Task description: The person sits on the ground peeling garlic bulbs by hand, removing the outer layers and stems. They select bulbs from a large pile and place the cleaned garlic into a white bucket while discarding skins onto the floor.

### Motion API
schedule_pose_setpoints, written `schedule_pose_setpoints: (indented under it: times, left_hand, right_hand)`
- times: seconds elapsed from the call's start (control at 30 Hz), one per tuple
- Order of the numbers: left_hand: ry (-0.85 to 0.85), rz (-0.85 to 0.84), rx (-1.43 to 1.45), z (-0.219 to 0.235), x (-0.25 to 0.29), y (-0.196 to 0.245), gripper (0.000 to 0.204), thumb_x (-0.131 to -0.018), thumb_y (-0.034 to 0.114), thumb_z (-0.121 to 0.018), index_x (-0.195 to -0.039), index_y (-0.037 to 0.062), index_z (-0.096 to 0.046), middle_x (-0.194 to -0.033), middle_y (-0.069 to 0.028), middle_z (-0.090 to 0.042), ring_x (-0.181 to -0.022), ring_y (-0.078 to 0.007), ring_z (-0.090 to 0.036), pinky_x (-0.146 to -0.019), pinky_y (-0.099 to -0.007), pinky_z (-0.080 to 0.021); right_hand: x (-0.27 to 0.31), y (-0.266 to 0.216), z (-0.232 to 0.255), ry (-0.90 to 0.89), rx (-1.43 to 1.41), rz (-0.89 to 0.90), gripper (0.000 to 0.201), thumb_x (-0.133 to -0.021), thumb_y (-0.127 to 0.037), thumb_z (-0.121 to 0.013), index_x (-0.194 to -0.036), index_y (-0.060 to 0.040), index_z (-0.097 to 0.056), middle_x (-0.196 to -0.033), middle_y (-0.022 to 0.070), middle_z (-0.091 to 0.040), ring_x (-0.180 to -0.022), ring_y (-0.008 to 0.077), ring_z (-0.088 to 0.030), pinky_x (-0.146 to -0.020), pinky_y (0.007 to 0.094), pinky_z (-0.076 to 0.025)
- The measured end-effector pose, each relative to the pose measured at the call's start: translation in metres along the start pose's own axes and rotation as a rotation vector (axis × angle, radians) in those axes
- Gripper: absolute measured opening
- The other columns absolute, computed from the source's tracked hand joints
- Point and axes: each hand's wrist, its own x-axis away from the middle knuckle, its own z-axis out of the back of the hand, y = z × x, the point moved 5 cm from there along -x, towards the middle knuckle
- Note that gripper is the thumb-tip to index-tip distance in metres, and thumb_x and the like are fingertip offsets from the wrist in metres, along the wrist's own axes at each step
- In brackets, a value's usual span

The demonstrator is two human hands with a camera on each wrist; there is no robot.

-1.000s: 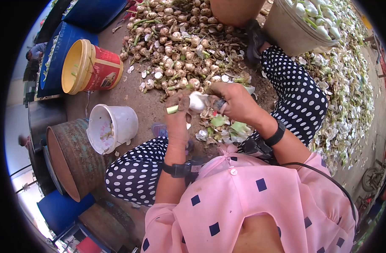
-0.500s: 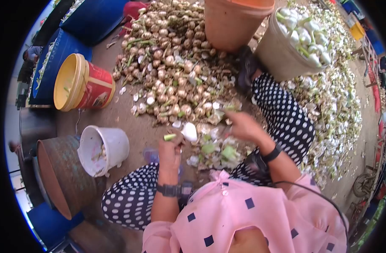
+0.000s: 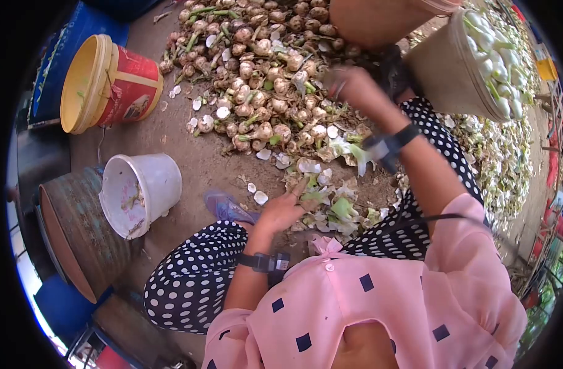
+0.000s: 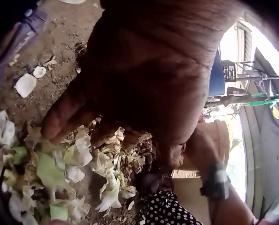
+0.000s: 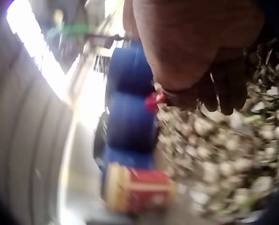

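Observation:
My left hand (image 3: 283, 212) reaches low over a small heap of garlic peelings (image 3: 343, 209), its fingers stretched out and fingertips right at the scraps. In the left wrist view the palm is turned to the camera and holds nothing; pale skins and green stem pieces (image 4: 50, 171) lie under the fingers. My right hand (image 3: 360, 89), blurred, is over the right side of a large pile of dirty, unpeeled garlic bulbs (image 3: 244, 101). Its fingers (image 5: 228, 86) point down toward the pile in the right wrist view; I cannot tell whether they hold anything.
A tan bucket (image 3: 441, 67) of cleaned white garlic stands beyond the right knee, next to an orange tub (image 3: 380, 24). At left are a white bucket (image 3: 164, 184), a yellow-and-red pail (image 3: 131, 83) and a rusty drum (image 3: 87, 221). Loose skins (image 3: 503, 166) cover the ground at right.
The peeled white garlic bulb with its green stem has left my left hand, which has moved down to the peelings. My right hand has moved away and forward over the pile.

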Motion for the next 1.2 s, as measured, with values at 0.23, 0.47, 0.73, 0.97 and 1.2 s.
schedule_pose_setpoints:
  times: [0.23, 0.47, 0.73, 0.97, 1.2]
  left_hand:
    - [0.179, 0.123, 0.015, 0.018, -0.008, -0.045, 0.04, -0.091, 0.029, -0.046, -0.126, 0.0107, -0.051, -0.109, -0.0092, -0.062, -0.095, -0.024, -0.059, -0.083, -0.0312, -0.045]
    - [0.389, 0.1, 0.57, 0.025, -0.012, -0.026, 0.052, -0.083, 0.008, -0.06, -0.131, 0.0105, -0.043, -0.11, -0.0086, -0.056, -0.094, -0.013, -0.054, -0.084, -0.0264, -0.044]
    - [0.696, -0.514, 0.096, 0.049, 0.032, 0.066, 0.057, -0.076, 0.019, -0.07, -0.126, 0.0069, -0.045, -0.116, -0.0181, -0.054, -0.107, -0.0345, -0.052, -0.091, -0.0384, -0.042]
    - [0.607, -0.549, 0.587, 0.048, 0.068, 0.082, 0.049, -0.077, 0.021, -0.071, -0.119, 0.0053, -0.05, -0.112, -0.0109, -0.056, -0.099, -0.023, -0.055, -0.087, -0.0288, -0.043]
    - [0.174, -0.363, 1.421, 0.051, 0.079, 0.077, 0.036, -0.088, 0.036, -0.056, -0.11, 0.0077, -0.052, -0.099, -0.0081, -0.061, -0.076, -0.0163, -0.061, -0.054, -0.0263, -0.051]
  right_hand:
    - [0.031, 0.045, -0.214, -0.11, 0.86, 0.363, 0.018, -0.071, -0.02, -0.061, -0.088, -0.0126, -0.062, -0.093, 0.006, -0.055, -0.09, 0.0291, -0.053, -0.069, 0.0421, -0.048]
    - [0.051, 0.043, -0.155, -0.138, 0.318, -0.361, 0.026, -0.082, -0.015, -0.058, -0.107, -0.0119, -0.062, -0.102, 0.0026, -0.06, -0.093, 0.0227, -0.057, -0.074, 0.037, -0.05]
    - [0.12, -0.058, -0.103, 0.025, -1.334, -0.458, 0.022, -0.083, -0.007, -0.061, -0.103, -0.0021, -0.061, -0.086, -0.0002, -0.062, -0.074, 0.0096, -0.058, -0.064, 0.0255, -0.051]
    - [0.138, -0.103, -0.074, 0.012, -1.191, -0.157, 0.018, -0.082, -0.012, -0.065, -0.097, -0.0018, -0.065, -0.081, -0.001, -0.063, -0.068, 0.0065, -0.055, -0.06, 0.0224, -0.044]
    - [0.152, -0.117, -0.061, 0.014, -0.924, 0.014, 0.016, -0.082, -0.009, -0.064, -0.095, -0.0008, -0.066, -0.082, 0.0004, -0.064, -0.07, 0.0062, -0.055, -0.063, 0.0224, -0.045]
